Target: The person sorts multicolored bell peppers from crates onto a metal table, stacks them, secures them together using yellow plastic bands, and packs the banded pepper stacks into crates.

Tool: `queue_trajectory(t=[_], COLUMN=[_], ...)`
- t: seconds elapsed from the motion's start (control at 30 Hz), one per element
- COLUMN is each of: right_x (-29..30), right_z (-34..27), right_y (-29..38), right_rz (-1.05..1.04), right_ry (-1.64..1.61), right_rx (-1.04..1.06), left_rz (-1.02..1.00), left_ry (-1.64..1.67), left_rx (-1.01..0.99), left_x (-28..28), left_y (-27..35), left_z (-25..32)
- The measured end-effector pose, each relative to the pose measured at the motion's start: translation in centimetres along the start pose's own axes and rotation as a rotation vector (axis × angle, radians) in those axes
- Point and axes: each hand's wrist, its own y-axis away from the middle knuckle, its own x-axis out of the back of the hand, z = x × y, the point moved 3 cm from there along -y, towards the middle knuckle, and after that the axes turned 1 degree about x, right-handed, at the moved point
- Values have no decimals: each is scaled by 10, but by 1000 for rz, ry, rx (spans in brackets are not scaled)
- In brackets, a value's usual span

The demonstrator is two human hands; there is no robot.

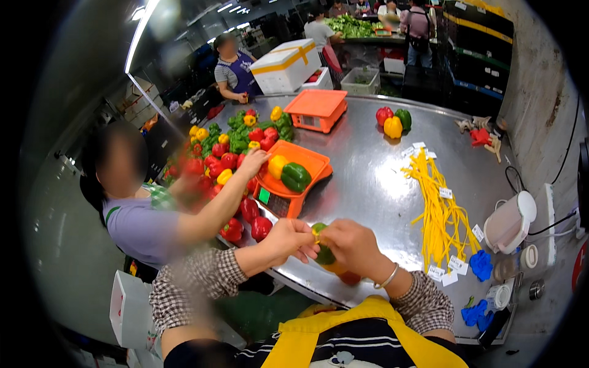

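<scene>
Both my hands meet over the near edge of the steel table. My left hand (292, 240) pinches a small piece of yellow material, likely the end of a yellow net or strap, just above a green bell pepper (325, 254). Against the same spot, my right hand (352, 244) has its fingers closed, a bracelet at its wrist. Below the green pepper show a yellow pepper and a red pepper (349, 278), partly hidden by my right hand. Whether they are bagged together cannot be told. Beyond my hands, an orange scale (317, 172) holds a yellow pepper (277, 166) and a green pepper (295, 177).
A co-worker's hand (254, 162) reaches to the scale from the left, beside piled peppers (229, 160). A second orange scale (316, 102) and a pepper trio (392, 127) stand farther back. Yellow net strips with tags (437, 211), blue gloves (481, 265) and a pitcher (508, 225) are at right.
</scene>
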Motion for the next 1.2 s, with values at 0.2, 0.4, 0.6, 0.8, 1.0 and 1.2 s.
queue_trajectory(t=[0.2,0.4,0.6,0.8,1.0,1.2], right_x=[-1,-1,2,1,8,14], right_z=[9,8,9,15,23,20], right_y=[-1,1,2,-2,-16,-28], right_rz=[15,-39,-83,-207,-464,-604], right_ry=[-139,-241,-226,-346,-520,-436], right_rx=[-7,-71,51,-126,-431,-479], left_rz=[267,257,177,22,-187,-290], left_ry=[-1257,-1703,-1979,-2125,-2215,-2116], left_rx=[-1042,-1401,-1591,-1836,-2216,-2377], left_x=[-15,-35,-38,-36,-43,-48], left_y=[22,43,52,52,51,41], left_z=[21,15,16,17,26,25])
